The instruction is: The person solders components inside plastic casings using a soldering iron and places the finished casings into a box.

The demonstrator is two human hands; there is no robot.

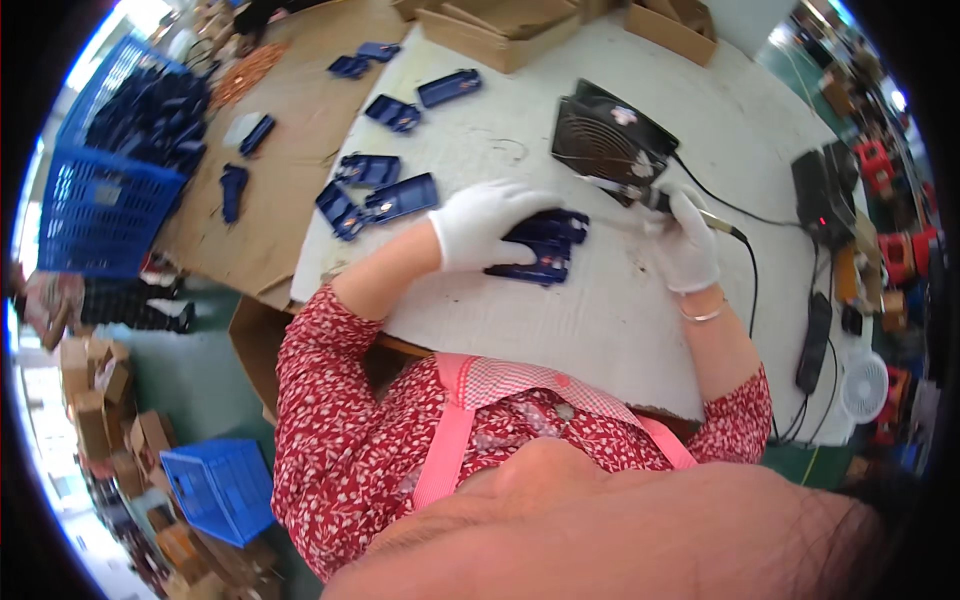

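Note:
My left hand (485, 228), in a white glove, grips dark blue plastic casings (550, 255) on the white tabletop, thumb on the near side and fingers across the far side. My right hand (685, 245), gloved too, is closed around a soldering iron (720, 225), whose cable trails off to the right. The iron lies just below a black fan unit with a round grille (600, 140), and its tip is blurred. More blue casings (402, 197) lie left of my left hand, with small copper-coloured parts in some of them.
At right stands a black box with a red light (825, 195), with cables along the table edge. Beyond are cardboard trays (500, 35). A blue crate (110, 210) at far left is piled with dark blue parts beside copper-coloured pieces (245, 75). A white fan (864, 388) is at lower right.

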